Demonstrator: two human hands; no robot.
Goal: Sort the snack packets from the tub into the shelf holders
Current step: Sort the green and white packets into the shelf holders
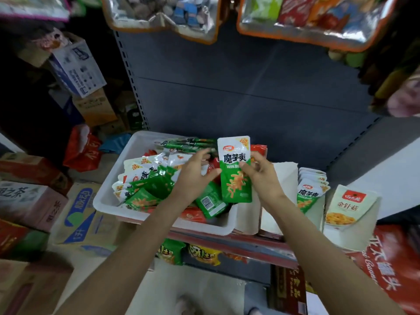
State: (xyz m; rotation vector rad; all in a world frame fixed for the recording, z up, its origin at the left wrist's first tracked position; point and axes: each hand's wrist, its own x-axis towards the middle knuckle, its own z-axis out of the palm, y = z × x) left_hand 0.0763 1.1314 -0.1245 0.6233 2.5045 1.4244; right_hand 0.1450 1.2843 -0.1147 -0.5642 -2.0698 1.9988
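Your right hand (261, 176) pinched upright green-white foil snack packet (235, 170) above white plastic tub (118, 176); left hand (195, 176) released, steadying. File it right, matching stack (312, 192).

A dim shop aisle. A dark grey metal shelving back panel (250, 87) fills the centre, with a perforated upright (131, 83) along its left edge. Stacked cardboard boxes (79, 223) crowd the left side. Pale floor (193, 292) shows below. Silver-lined hanging bags (163, 14) dangle overhead.
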